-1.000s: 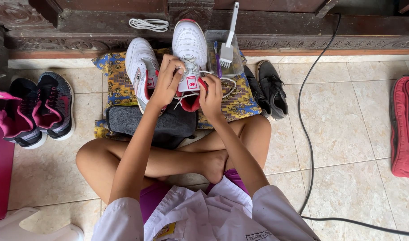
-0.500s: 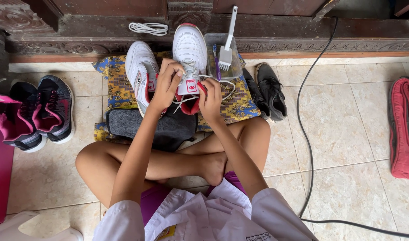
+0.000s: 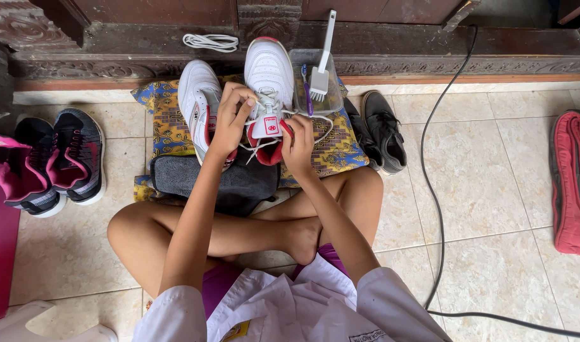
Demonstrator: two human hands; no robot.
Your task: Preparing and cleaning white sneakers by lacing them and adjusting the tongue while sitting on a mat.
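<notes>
Knit grey-and-pink trainers (image 3: 56, 161) sit far left on the tiled floor (image 3: 480, 190). A white shoe (image 3: 198, 104) lies on patterned cloth (image 3: 166, 120). Left hand (image 3: 230, 120) pinches a lace (image 3: 255, 144) of the smooth white sneaker (image 3: 269, 73); right hand (image 3: 299, 142) grips its red-lined heel. Just right, a clear tub (image 3: 305, 63) holds two brushes (image 3: 319, 76). Black shoes (image 3: 385, 130) follow.

Both arms stretch forward over the crossed legs. The left hand (image 3: 230, 120) pinches with curled fingers above them. The right hand (image 3: 298, 144) grips just beside it.
</notes>
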